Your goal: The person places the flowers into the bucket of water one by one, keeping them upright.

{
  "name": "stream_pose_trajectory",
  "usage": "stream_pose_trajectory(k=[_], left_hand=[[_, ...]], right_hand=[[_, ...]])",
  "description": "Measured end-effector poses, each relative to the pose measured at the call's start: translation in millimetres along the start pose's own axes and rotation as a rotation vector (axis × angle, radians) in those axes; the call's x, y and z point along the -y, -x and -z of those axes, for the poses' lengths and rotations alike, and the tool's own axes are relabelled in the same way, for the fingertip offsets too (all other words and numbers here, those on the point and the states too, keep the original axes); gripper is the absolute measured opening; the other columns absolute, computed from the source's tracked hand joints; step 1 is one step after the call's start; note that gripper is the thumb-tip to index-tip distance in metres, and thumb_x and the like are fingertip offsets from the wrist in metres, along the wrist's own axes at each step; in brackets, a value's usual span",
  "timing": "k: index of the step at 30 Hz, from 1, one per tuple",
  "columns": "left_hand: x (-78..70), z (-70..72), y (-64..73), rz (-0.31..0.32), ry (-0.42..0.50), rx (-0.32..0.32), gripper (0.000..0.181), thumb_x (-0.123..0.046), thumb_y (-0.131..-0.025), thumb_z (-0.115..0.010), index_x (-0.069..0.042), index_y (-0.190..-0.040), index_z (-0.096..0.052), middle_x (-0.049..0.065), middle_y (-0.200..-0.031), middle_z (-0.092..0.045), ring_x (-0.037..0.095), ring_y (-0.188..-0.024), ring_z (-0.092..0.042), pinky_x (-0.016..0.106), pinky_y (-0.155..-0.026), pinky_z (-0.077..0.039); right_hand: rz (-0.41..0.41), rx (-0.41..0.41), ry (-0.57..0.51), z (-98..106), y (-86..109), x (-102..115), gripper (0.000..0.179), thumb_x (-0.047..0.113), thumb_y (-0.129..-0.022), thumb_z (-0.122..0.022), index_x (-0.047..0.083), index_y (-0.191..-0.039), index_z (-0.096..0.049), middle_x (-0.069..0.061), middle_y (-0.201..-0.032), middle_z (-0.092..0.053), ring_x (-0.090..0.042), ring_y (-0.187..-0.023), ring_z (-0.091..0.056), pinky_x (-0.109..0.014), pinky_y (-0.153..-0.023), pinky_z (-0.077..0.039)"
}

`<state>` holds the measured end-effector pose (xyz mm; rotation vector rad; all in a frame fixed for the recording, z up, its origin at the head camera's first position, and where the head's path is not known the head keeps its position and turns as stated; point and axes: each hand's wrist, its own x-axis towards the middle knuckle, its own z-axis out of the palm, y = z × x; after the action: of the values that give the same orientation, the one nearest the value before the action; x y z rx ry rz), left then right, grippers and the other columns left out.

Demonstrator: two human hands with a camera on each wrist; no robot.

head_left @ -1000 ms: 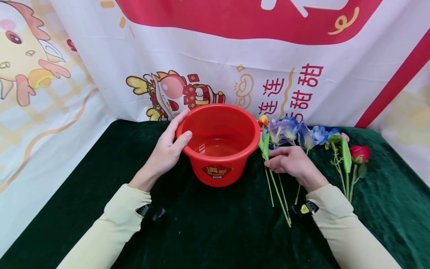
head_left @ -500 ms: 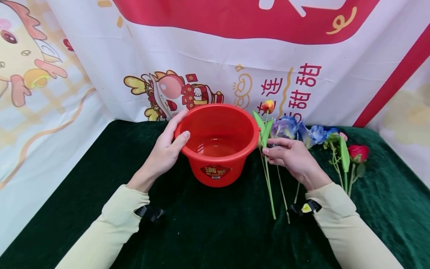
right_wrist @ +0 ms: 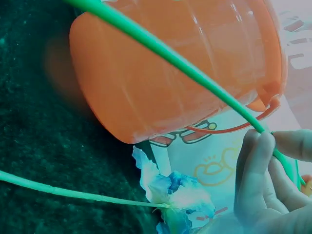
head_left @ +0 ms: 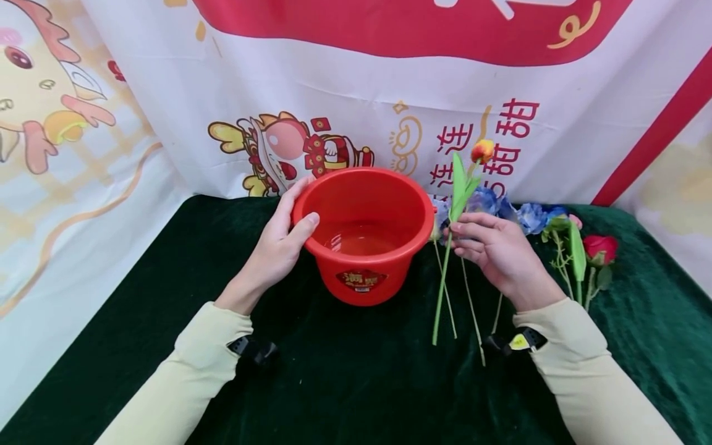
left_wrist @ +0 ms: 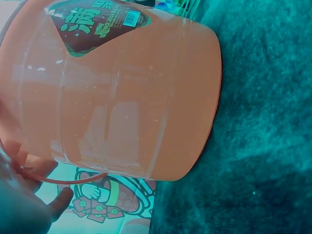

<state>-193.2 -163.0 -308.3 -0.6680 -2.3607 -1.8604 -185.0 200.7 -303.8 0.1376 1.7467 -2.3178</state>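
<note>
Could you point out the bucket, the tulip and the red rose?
Bucket [head_left: 364, 207]: head view, on its inner back wall.
Tulip [head_left: 482, 151]: head view, on its orange-yellow bloom.
Red rose [head_left: 601, 248]: head view, on its bloom.

A white, red-printed fabric banner [head_left: 356, 86] hangs behind the dark green velvet-covered worktop [head_left: 345, 377]. Pale cartoon-printed cloth [head_left: 78, 170] hangs left of the worktop.

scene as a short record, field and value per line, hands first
left hand: grips the red round plastic bucket at its rim
right hand: pinches the orange-and-yellow tulip by its green stem
bucket: mouth up, no flowers inside
surface: dark green velvety cloth
other flowers: include blue ruffled blooms and a red rose, right of the bucket
backdrop: white printed fabric
</note>
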Motion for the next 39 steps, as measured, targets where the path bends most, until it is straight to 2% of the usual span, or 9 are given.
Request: stream_pose_trajectory(k=[4,7,13,20,25,32,39], left_hand=[[-0.2,-0.6,0.3,0.006,0.003,0.002,0.068,-0.018,-0.112,-0.049,-0.018,-0.171,-0.017,-0.003,-0.173,-0.031,0.028,-0.150,-0.046,0.040,-0.107,-0.056],[-0.5,-1.2,0.8,0.006,-0.003,0.003,0.067,-0.020,-0.112,-0.049,-0.018,-0.171,-0.018,-0.004,-0.174,-0.030,0.026,-0.151,-0.045,0.043,-0.109,-0.054],[-1.4,-1.8,1.2,0.010,-0.021,0.000,0.068,-0.021,-0.112,-0.050,-0.018,-0.171,-0.018,-0.006,-0.175,-0.030,0.023,-0.152,-0.044,0.051,-0.110,-0.052],[-1.5,-0.3,1.6,0.014,-0.047,-0.004,0.067,-0.022,-0.112,-0.050,-0.019,-0.171,-0.019,-0.006,-0.175,-0.029,0.023,-0.152,-0.043,0.052,-0.111,-0.052],[-2.2,0.0,0.8,0.012,-0.066,-0.013,0.067,-0.023,-0.112,-0.051,-0.020,-0.171,-0.020,-0.005,-0.175,-0.030,0.023,-0.152,-0.044,0.053,-0.111,-0.052],[-2.8,-0.3,1.2,0.022,-0.071,-0.009,0.067,-0.022,-0.112,-0.051,-0.020,-0.171,-0.020,-0.004,-0.175,-0.030,0.024,-0.152,-0.044,0.053,-0.112,-0.053],[-1.9,1.0,2.8,0.024,-0.066,-0.014,0.067,-0.023,-0.111,-0.051,-0.020,-0.171,-0.020,-0.004,-0.174,-0.031,0.024,-0.152,-0.044,0.054,-0.111,-0.053]], right_hand=[[0.055,-0.045,-0.042,-4,2.2,2,0.009,0.014,-0.100,-0.074,0.011,-0.108,-0.073,0.000,-0.098,-0.083,-0.010,-0.080,-0.078,-0.021,-0.075,-0.063],[0.107,-0.073,-0.086,-8,4.8,3,0.016,0.012,-0.099,-0.076,0.010,-0.114,-0.073,-0.001,-0.096,-0.083,-0.010,-0.080,-0.078,-0.022,-0.075,-0.064],[0.189,-0.076,-0.170,-16,9.8,10,0.028,0.012,-0.097,-0.077,0.008,-0.123,-0.066,-0.003,-0.099,-0.083,-0.013,-0.084,-0.079,-0.023,-0.077,-0.064],[0.227,-0.109,-0.254,-29,7.9,28,0.018,0.011,-0.099,-0.075,0.007,-0.114,-0.066,-0.006,-0.099,-0.081,-0.017,-0.085,-0.076,-0.025,-0.074,-0.062],[0.247,-0.137,-0.314,-38,2.5,46,0.008,0.008,-0.098,-0.075,0.004,-0.104,-0.073,-0.007,-0.099,-0.081,-0.018,-0.079,-0.069,-0.024,-0.073,-0.062],[0.271,-0.178,-0.339,-49,-4.4,59,0.003,0.005,-0.098,-0.074,0.003,-0.098,-0.073,-0.007,-0.095,-0.081,-0.018,-0.076,-0.069,-0.025,-0.075,-0.063],[0.302,-0.252,-0.289,-65,-16.3,60,0.016,0.003,-0.094,-0.078,0.003,-0.106,-0.067,-0.006,-0.093,-0.080,-0.018,-0.071,-0.075,-0.027,-0.074,-0.066]])
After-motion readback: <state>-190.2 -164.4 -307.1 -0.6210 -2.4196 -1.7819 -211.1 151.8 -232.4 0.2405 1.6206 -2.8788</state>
